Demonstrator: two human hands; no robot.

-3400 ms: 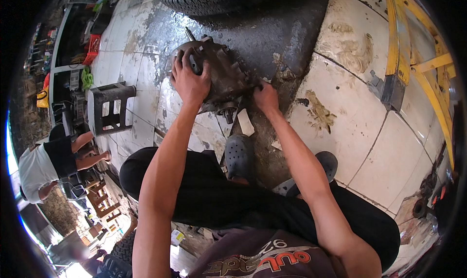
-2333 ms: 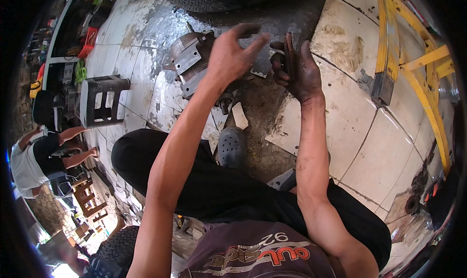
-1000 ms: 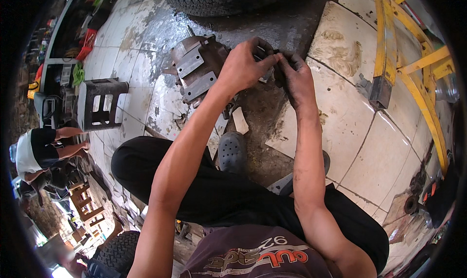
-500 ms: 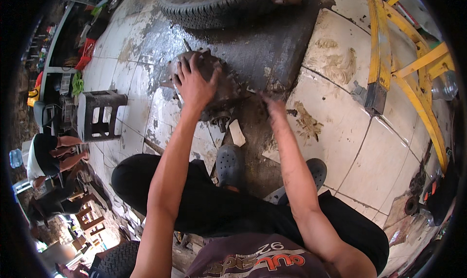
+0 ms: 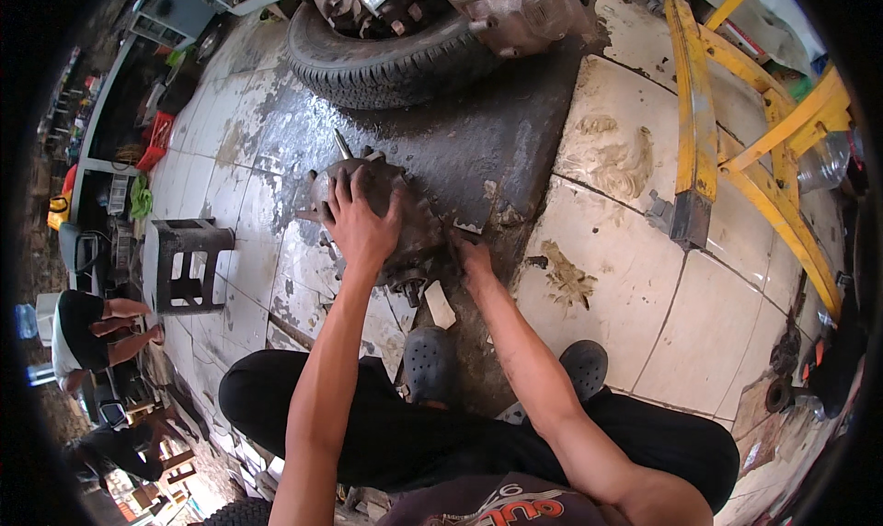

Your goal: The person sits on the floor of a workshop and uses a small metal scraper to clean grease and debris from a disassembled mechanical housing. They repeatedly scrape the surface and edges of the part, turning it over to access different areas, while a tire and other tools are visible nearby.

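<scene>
A greasy brown gearbox (image 5: 414, 222) sits on the dirty floor in front of me, with a thin metal shaft (image 5: 341, 144) sticking up at its far side. My left hand (image 5: 361, 221) lies on top of the casing with its fingers spread. At the casing's right edge is my right hand (image 5: 473, 257), its fingers curled together low against the metal. Whatever it grips is hidden in the dark, greasy area there. A small splined stub (image 5: 410, 289) juts from the near side of the gearbox.
Beyond it lies a tyre (image 5: 386, 71) with metal parts inside and a large metal housing (image 5: 520, 11) on its rim. A yellow steel frame (image 5: 699, 112) stands at right, a dark plastic stool (image 5: 189, 264) at left. A pale scrap (image 5: 440, 305) lies near my shoe (image 5: 430, 365).
My right hand has come left and in against the gearbox's edge. The left hand stays on the casing. The view has tilted up, showing more of the tyre and the housing.
</scene>
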